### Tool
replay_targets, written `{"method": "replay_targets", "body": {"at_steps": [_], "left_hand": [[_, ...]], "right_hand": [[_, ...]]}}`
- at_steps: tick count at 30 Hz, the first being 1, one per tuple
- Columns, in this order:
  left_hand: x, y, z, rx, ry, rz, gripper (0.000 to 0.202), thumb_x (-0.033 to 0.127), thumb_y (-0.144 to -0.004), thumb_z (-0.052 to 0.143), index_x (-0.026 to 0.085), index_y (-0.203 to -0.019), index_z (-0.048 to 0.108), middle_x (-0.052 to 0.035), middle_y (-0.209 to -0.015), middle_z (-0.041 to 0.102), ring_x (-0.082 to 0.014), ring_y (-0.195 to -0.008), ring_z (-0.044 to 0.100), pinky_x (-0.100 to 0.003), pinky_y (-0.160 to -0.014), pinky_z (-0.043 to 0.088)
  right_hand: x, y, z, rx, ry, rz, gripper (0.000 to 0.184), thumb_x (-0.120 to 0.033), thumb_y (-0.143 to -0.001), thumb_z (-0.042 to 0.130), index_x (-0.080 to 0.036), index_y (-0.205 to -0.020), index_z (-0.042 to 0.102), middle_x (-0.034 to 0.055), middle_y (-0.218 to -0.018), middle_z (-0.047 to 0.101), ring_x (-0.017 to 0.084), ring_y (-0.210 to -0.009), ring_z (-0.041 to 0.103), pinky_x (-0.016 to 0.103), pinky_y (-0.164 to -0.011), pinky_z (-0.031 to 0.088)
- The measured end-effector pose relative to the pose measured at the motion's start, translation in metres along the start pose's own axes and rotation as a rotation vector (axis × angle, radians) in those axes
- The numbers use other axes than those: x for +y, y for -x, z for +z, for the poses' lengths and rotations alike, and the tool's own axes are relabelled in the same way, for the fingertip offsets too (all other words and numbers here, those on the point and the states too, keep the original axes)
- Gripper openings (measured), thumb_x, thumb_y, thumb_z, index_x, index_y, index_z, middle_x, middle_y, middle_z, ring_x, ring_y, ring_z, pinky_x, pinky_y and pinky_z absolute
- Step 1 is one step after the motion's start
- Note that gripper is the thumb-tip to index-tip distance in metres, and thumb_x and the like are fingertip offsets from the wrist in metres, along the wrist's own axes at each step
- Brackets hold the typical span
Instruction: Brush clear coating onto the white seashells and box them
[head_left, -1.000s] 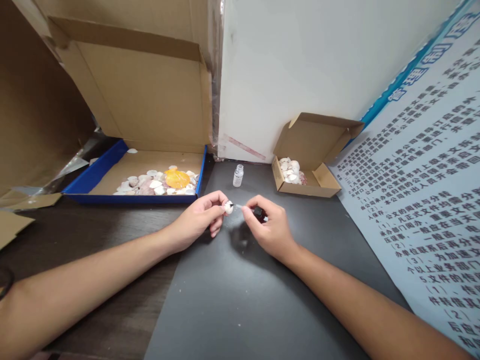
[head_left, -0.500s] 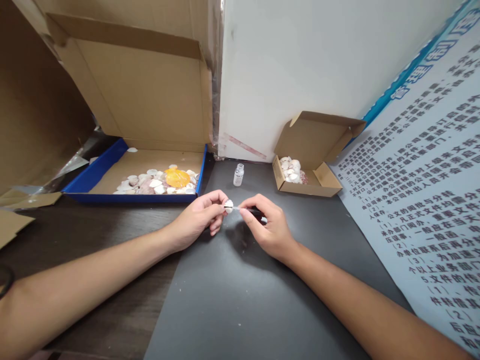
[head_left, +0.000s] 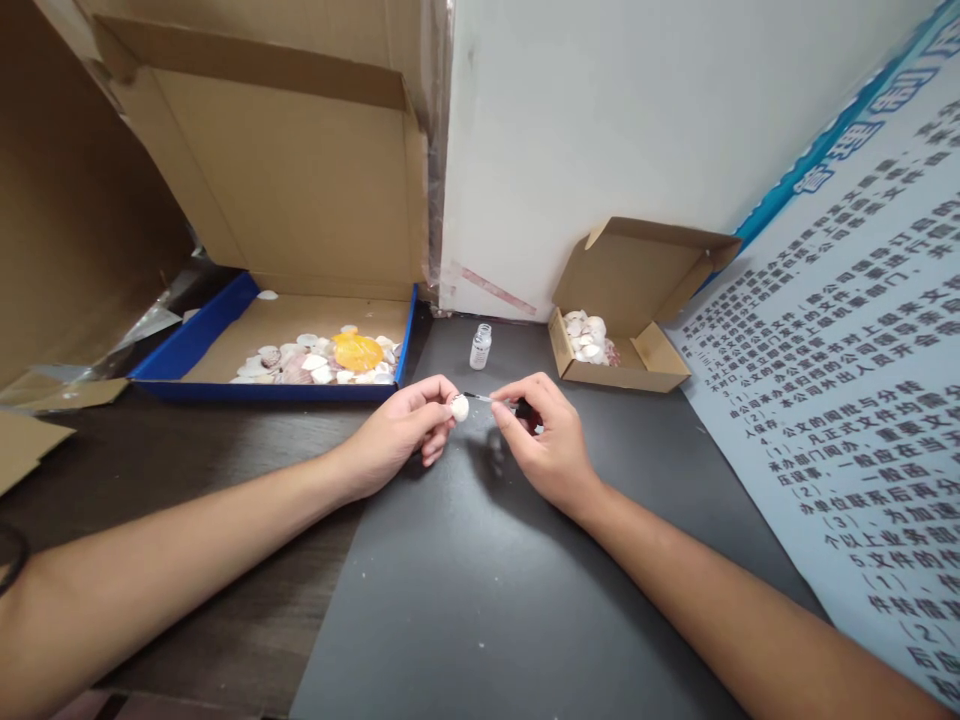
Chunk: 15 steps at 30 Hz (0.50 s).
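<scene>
Between the thumb and fingers of my left hand (head_left: 409,425) is a small white seashell (head_left: 460,408). My right hand (head_left: 546,435) pinches a thin brush (head_left: 480,398) with a dark tip and a black handle, mostly hidden by the fingers. The brush tip lies at the shell's upper right edge; I cannot tell whether it touches. Just beyond both hands, a small clear glass bottle (head_left: 480,352) with a white label stands upright without a cap.
At the left, a blue-sided cardboard box (head_left: 169,335) holds several shells and an orange one (head_left: 357,351). A smaller cardboard box (head_left: 660,358) with white shells (head_left: 586,337) stands at the right. Behind is a white wall (head_left: 585,120); a printed sheet (head_left: 840,380) borders the right.
The brush in my right hand has shifted right and slightly up, its tip moving from across the shell to its edge. The shell has turned slightly in my left hand.
</scene>
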<state>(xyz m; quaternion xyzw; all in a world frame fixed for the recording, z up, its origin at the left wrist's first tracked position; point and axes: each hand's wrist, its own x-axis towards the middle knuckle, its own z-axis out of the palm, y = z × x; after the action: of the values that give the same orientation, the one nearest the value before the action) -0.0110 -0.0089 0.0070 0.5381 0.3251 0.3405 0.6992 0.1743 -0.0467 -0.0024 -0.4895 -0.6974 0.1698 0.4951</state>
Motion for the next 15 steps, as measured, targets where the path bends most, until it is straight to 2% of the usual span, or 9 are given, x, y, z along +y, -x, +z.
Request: {"method": "replay_targets", "body": {"at_steps": [5,11,15], "left_hand": [[-0.0009,-0.0010,0.0004,0.013,0.003,0.010,0.010,0.022,-0.080,0.057,0.019,-0.080,0.048,0.0086,-0.052,0.042,-0.0047,-0.041,0.034,-0.017,-0.041,0.035],[-0.0020,-0.0014,-0.0005,0.009,-0.016,0.023,0.010,0.024,-0.084,0.057,0.019,-0.081,0.048,0.0092,-0.052,0.041,-0.0042,-0.041,0.034,-0.017,-0.041,0.036],[-0.0030,-0.0020,-0.0015,0.007,-0.005,0.030,0.009,0.022,-0.084,0.057,0.019,-0.082,0.048,0.0087,-0.055,0.042,-0.0039,-0.042,0.035,-0.017,-0.041,0.036]], "right_hand": [[0.0005,0.0014,0.0006,-0.059,-0.002,-0.049,0.007,-0.019,-0.089,0.057,-0.018,-0.090,0.064,0.0013,-0.083,0.051,0.010,-0.064,0.049,0.022,-0.053,0.041],[0.0047,0.0016,0.0020,-0.019,0.043,0.045,0.007,-0.022,-0.092,0.052,-0.019,-0.085,0.053,0.0012,-0.083,0.054,0.012,-0.068,0.050,0.024,-0.060,0.042],[0.0022,0.0032,0.0016,-0.058,0.020,0.009,0.007,-0.023,-0.091,0.051,-0.020,-0.085,0.050,0.0002,-0.082,0.052,0.011,-0.064,0.048,0.024,-0.057,0.040]]}}
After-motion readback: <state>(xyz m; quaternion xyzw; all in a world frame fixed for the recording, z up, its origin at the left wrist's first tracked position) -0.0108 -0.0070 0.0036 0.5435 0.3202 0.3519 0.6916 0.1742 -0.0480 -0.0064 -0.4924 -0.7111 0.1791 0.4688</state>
